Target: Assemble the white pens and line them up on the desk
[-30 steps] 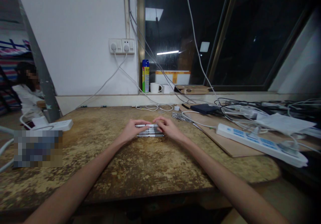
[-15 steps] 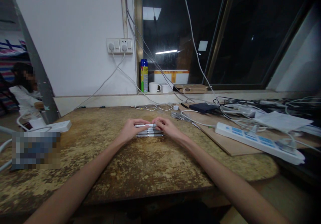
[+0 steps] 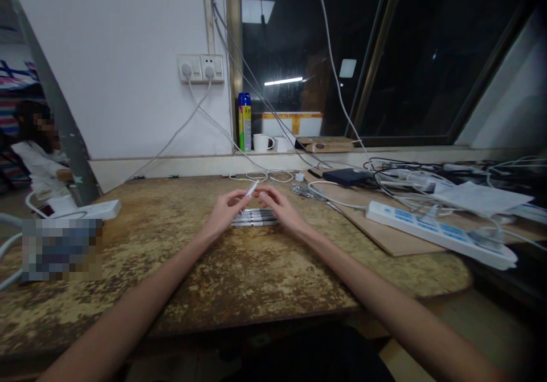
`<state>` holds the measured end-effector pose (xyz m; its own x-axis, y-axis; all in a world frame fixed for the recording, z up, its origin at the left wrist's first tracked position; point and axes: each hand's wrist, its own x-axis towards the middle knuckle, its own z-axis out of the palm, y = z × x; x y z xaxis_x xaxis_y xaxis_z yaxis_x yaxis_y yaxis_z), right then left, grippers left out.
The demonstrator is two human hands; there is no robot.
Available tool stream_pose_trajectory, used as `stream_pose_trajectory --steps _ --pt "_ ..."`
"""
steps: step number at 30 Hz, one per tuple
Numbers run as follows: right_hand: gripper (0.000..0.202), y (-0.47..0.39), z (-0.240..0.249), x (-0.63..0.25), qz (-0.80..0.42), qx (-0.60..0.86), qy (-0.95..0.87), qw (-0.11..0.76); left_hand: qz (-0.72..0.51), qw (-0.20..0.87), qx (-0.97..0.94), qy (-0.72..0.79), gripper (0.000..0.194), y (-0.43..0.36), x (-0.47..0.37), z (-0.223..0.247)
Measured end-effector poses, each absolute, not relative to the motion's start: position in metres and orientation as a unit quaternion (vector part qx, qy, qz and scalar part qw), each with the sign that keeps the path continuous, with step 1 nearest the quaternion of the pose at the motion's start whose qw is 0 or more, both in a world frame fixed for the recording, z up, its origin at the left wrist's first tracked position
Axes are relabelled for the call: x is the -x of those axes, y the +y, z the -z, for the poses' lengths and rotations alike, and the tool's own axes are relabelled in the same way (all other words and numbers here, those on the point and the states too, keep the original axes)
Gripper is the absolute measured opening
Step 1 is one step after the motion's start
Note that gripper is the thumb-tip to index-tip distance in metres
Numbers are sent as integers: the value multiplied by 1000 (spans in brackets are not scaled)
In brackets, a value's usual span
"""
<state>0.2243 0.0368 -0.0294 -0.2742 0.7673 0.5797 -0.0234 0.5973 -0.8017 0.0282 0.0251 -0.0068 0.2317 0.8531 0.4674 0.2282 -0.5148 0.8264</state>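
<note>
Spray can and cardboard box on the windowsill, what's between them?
The head view shows a white mug and a small white object between the spray can and cardboard box.

In front of you is a worn, patchy brown-and-yellow wooden counter, and directly on it lie a row of slim white-and-grey pens, thin looped white cable, a flat light-brown board at right and a white plastic power strip at left

Pens partly hidden behind 2 hands, window cut off above, can lettering illegible
</note>
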Motion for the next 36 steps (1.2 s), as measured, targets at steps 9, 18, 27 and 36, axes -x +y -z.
stream_pose_trajectory --steps 9,18,27,36 --pt "42 32 21 -222 -431 246 -631 596 -447 308 -756 366 41 17 -40 10" --pt "29 37 -4 -251 -579 156 -415 684 -497 222 -718 434 44 35 -17 17" --pt "20 31 -11 -258 -613 124 -387 678 -489 208 -726 436 43 36 -15 17" --pt "20 29 -16 -266 -592 125 -394 692 -457 174 -742 458 43 36 -11 15"
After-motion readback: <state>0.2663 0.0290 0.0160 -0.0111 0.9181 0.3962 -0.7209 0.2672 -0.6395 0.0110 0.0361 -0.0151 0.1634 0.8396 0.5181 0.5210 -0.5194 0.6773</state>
